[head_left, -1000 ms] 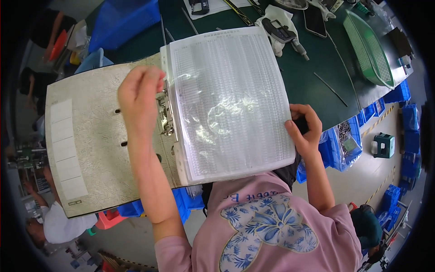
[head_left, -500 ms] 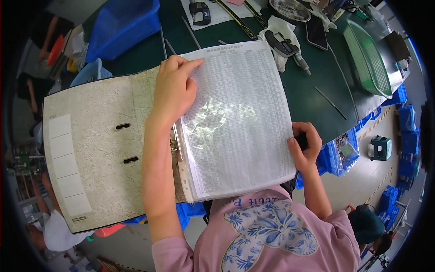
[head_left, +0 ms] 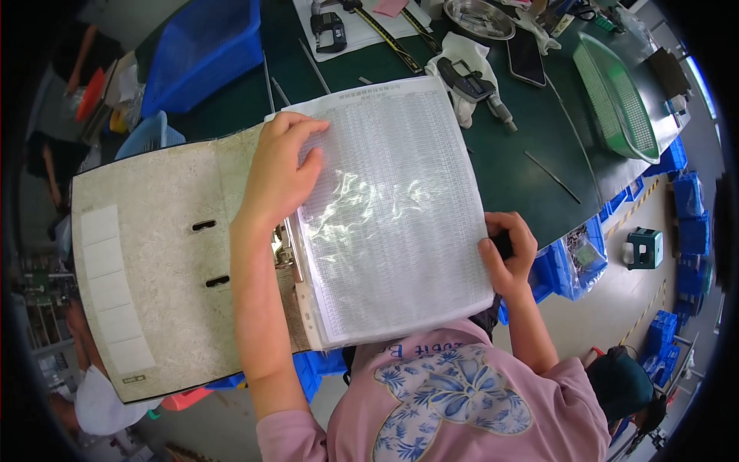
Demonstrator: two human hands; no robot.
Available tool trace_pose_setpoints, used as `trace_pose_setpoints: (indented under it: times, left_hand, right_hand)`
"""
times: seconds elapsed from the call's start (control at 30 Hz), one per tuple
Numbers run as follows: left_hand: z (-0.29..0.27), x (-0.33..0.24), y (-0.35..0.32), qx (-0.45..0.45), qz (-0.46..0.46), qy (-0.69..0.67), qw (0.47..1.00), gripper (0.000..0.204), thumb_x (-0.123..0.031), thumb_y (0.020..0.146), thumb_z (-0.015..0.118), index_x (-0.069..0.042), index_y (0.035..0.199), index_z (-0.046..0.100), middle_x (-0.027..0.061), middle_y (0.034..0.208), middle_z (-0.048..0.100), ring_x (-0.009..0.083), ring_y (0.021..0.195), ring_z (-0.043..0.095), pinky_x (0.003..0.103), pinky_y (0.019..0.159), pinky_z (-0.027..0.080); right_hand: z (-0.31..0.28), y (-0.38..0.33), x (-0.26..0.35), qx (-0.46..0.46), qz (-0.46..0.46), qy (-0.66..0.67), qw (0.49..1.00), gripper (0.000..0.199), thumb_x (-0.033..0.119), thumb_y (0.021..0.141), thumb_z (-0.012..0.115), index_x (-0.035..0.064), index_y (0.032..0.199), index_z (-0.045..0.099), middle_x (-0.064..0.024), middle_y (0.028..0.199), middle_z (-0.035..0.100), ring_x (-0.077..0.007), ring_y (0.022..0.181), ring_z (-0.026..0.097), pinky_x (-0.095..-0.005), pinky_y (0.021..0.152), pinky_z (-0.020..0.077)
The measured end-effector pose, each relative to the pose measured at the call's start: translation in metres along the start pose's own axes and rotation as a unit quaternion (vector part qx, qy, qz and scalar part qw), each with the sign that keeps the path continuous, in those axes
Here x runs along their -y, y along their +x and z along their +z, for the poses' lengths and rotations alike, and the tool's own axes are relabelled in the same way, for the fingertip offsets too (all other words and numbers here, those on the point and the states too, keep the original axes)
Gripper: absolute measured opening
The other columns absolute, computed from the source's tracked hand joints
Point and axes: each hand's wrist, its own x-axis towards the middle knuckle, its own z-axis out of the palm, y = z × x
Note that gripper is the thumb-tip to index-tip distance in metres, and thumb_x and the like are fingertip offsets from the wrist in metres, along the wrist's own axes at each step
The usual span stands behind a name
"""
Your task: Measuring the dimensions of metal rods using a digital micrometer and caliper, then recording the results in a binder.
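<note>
An open lever arch binder (head_left: 165,277) lies before me, tilted over the near table edge. On its right side is a clear plastic sleeve (head_left: 400,254) with a printed table sheet inside, shining with glare. My left hand (head_left: 285,169) rests at the sheet's upper left. Its index finger stretches across the first columns, the thumb is apart, and nothing is in its grip. My right hand (head_left: 509,250) grips the binder's right edge, thumb on the sleeve and fingers curled, partly hidden. My left forearm covers part of the metal ring mechanism (head_left: 282,248).
Behind the binder are a blue basket (head_left: 204,58), a digital micrometer (head_left: 329,32), another micrometer (head_left: 469,81) on white cloth, a phone (head_left: 526,58) and a metal dish (head_left: 479,19). A thin rod (head_left: 553,177) and green basket (head_left: 616,96) lie right. People work nearby.
My left index finger has slid slightly down the sheet. The whole view has shifted a little, with the binder and both hands now slightly further left and lower. My right hand keeps its grip.
</note>
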Motion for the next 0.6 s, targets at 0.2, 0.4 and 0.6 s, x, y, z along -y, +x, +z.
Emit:
trace_pose_setpoints:
  times: [0.2,0.4,0.6]
  left_hand:
    - [0.005,-0.01,0.017,-0.003,0.023,0.03,0.999,0.025,-0.005,0.078,0.054,-0.004,0.103,0.059,0.0088,0.106,0.051,0.0249,0.103,0.047,0.033,0.087,0.041]
    - [0.017,-0.002,0.044,-0.023,0.05,0.078,0.995,0.028,-0.007,0.08,0.054,-0.004,0.108,0.058,0.0096,0.11,0.052,0.0254,0.105,0.048,0.033,0.088,0.04]
    - [0.018,-0.001,0.05,0.008,-0.014,0.014,1.0,0.028,-0.01,0.08,0.056,-0.004,0.107,0.058,0.0089,0.104,0.056,0.0254,0.099,0.054,0.032,0.083,0.043]
  right_hand:
    - [-0.001,0.001,0.0,0.004,-0.016,-0.009,1.0,0.028,0.005,0.065,0.063,-0.0042,0.091,0.057,-0.0089,0.068,0.051,-0.0184,0.061,0.05,-0.0276,0.058,0.0409]
    - [-0.001,0.001,-0.001,-0.002,-0.029,-0.009,1.0,0.028,0.007,0.065,0.063,-0.0034,0.09,0.057,-0.0096,0.069,0.052,-0.0198,0.06,0.05,-0.029,0.057,0.0411]
    - [-0.001,0.001,-0.002,-0.005,-0.042,-0.018,0.999,0.029,0.008,0.064,0.064,-0.0026,0.09,0.058,-0.0103,0.069,0.054,-0.0214,0.06,0.052,-0.0303,0.056,0.0413]
